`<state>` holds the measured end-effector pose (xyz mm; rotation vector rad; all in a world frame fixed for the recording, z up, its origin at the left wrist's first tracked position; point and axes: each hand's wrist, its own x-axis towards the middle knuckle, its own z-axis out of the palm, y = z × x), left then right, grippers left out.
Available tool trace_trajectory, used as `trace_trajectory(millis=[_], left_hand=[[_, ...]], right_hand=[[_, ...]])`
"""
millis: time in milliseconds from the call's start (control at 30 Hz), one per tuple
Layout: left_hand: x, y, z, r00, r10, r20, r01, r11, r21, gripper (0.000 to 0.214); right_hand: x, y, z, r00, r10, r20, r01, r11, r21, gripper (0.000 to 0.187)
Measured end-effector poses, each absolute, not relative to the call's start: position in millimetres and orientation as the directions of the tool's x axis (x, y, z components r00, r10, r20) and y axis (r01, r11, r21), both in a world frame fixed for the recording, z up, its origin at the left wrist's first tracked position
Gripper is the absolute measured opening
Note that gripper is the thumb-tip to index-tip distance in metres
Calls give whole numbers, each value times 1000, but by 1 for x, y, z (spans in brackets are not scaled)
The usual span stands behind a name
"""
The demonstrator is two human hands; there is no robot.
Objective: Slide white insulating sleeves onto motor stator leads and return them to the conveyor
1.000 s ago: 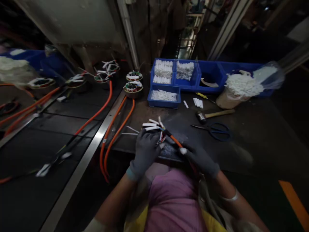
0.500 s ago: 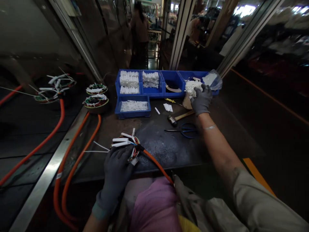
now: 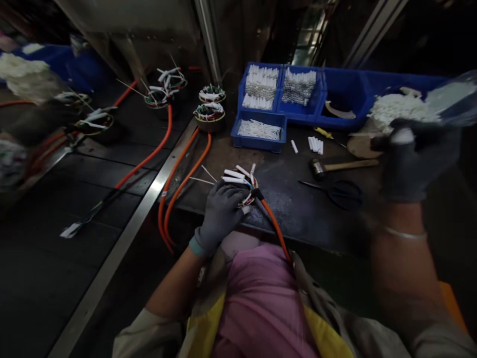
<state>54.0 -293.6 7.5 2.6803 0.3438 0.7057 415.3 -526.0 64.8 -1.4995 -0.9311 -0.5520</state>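
Note:
My left hand (image 3: 225, 211), in a grey glove, is wrapped over the near left side of a wound motor stator (image 3: 250, 199). White sleeves (image 3: 234, 177) stick out of the windings, and an orange cable (image 3: 274, 216) runs from the stator down to my lap. My right hand (image 3: 421, 159), also grey-gloved, is raised at the front of the right blue bin, beside a heap of white cord-like pieces (image 3: 402, 108). Motion blurs its fingers. A white patch shows at the thumb; whether it is something held, I cannot make out.
Blue bins (image 3: 322, 119) with white tubes stand at the back, a small blue tray (image 3: 259, 144) before them. A hammer (image 3: 348, 165), scissors (image 3: 335, 193) and a yellow-handled tool (image 3: 323, 133) lie on the bench. More stators (image 3: 209, 114) stand left; a co-worker's gloved hand (image 3: 37, 122) is farther left.
The view has swung left and down, bringing a co-worker's hand into sight. My right hand has lifted back from the white heap. My left hand stays on the stator.

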Motion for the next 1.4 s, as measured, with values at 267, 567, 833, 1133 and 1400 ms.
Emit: trace_trajectory(millis=[267, 567, 833, 1133, 1400], left_hand=[[61, -301, 12, 826, 448, 342, 267, -845, 462, 22], [54, -287, 14, 901, 283, 330, 81, -855, 512, 25], [51, -285, 19, 860, 368, 353, 83, -784, 615, 30], [56, -288, 16, 867, 376, 326, 132, -805, 579, 34], [64, -305, 17, 742, 584, 330, 238, -690, 684, 21]], right_hand=[[246, -512, 35, 623, 533, 573, 610, 128, -782, 14], [182, -533, 18, 607, 560, 563, 648, 60, -759, 6], [168, -505, 17, 475, 620, 625, 773, 46, -633, 9], [168, -482, 0, 396, 696, 599, 771, 102, -628, 17], [173, -447, 3, 367, 780, 508, 820, -13, -572, 18]])
